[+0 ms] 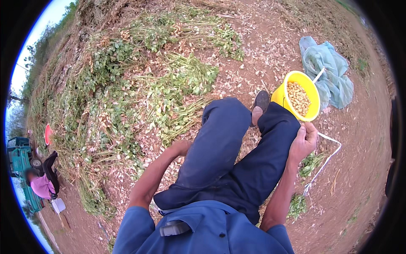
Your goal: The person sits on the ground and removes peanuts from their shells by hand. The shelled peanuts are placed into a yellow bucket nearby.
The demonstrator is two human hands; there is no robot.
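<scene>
A yellow plastic bucket point(278, 94) stands tilted beyond my right knee, partly filled with unshelled peanuts point(298, 98). Just below its rim is my right hand point(305, 139), fingers bent close together near the knee; whether anything is pinched between them is not clear. My left hand point(181, 147) hangs beside my left leg, its fingers partly hidden by the trousers, so what it holds cannot be seen. Pulled peanut plants point(187, 74) with leaves and pods lie on the ground ahead and to the left.
A crumpled blue-green plastic sheet or bag point(326, 70) lies behind the bucket. White strapping point(330, 158) runs along the soil at the right. At the far left, a person in a pink top point(42, 186) sits near a green vehicle point(20, 155) and a red container point(48, 134).
</scene>
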